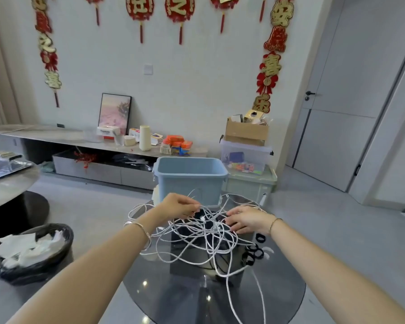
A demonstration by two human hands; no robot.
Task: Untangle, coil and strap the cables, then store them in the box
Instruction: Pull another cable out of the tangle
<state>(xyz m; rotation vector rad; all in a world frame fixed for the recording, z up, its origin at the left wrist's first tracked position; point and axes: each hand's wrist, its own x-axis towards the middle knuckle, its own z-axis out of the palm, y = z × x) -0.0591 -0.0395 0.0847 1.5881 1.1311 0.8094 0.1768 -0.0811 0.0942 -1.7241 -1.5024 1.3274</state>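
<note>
**Both hands in the cable tangle**

The left hand (180, 205) has its fingertips drawn together and pinches a single strand of the white cables (204, 219), lifting it a little above the heap. The right hand (248, 219) lies just beside it, fingers fairly straight and spread over the right side of the tangle, resting on the strands without closing round any.

The cables sit between and below the two hands as one loose knotted mass on the round glass table (278, 288), none of them coiled. Several loops spill out past the left wrist, and two long ends trail toward the person under the right forearm.

The blue box (189, 185) stands just beyond the fingertips of both hands, open at the top (its inside is only partly in view, and nothing shows there). A few black strap loops (255, 252) lie on the glass near the right wrist, apart from the tangle's centre. Well off to the outside of the left forearm, on the floor, stands a waste bin (40, 265) holding white paper.
</note>
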